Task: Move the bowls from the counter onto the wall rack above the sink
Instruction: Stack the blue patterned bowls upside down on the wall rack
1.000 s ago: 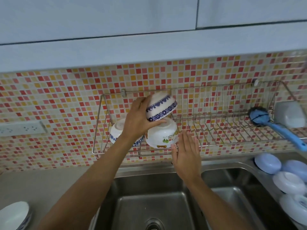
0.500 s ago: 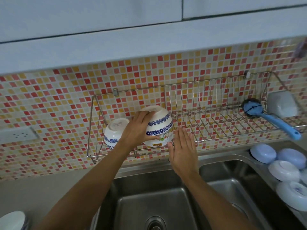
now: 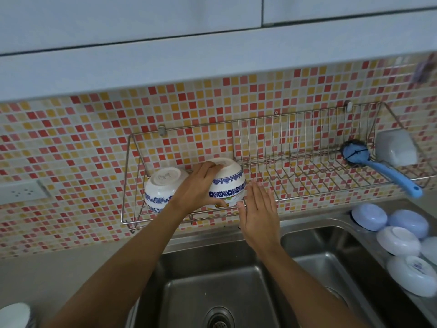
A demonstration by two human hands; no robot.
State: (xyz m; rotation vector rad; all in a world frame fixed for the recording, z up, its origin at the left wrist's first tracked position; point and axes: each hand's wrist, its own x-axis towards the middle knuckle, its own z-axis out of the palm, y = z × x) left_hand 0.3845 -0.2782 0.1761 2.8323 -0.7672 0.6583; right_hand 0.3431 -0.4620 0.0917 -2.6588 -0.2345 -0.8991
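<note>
The left hand [image 3: 198, 185] grips an upturned blue-banded bowl [image 3: 228, 183] nested over a second bowl in the wire rack [image 3: 295, 176], beside another upturned bowl [image 3: 160, 188], while the right hand [image 3: 259, 214] hovers open just beside it.

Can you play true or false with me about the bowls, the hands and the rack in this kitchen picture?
1. The left hand grips a white bowl with a blue flower band, upside down on the wire wall rack. True.
2. The right hand holds a bowl too. False: it is open and flat, beside the bowl.
3. The blue dish brush lies in the steel sink. False: it is on the rack.
4. More bowls sit upside down right of the sink. True.
</note>
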